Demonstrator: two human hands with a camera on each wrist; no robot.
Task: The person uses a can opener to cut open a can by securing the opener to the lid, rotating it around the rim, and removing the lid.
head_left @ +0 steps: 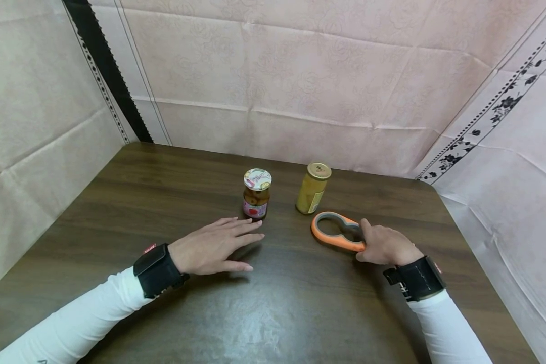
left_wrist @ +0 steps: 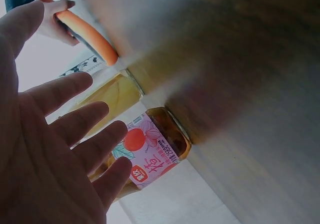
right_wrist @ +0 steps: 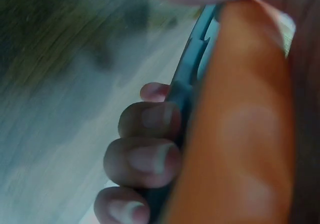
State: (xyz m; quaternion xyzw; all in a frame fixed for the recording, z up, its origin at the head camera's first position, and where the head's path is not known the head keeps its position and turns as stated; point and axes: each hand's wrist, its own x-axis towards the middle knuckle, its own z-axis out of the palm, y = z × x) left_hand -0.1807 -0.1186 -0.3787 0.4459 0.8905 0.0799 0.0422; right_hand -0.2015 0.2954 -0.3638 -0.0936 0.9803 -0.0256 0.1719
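Note:
My right hand [head_left: 387, 245] grips an orange and grey jar opener [head_left: 334, 241], its loop pointing left above the table. In the right wrist view, several fingertips [right_wrist: 145, 159] curl round the grey inner edge of the orange handle [right_wrist: 240, 119]. My left hand [head_left: 216, 247] is spread with straight fingers, palm down and holding nothing. Just beyond its fingertips stands a jar of brown fruit [head_left: 256, 194] with a patterned white lid and a pink label [left_wrist: 145, 151]. Whether they touch cannot be told. Right of it stands a taller yellow jar [head_left: 314, 189] with a gold lid.
Both jars stand upright toward the back of the dark wood table [head_left: 182, 177]. Pale cloth [head_left: 300, 76] hangs behind the table and along both sides. Black bands are strapped on both wrists over white sleeves.

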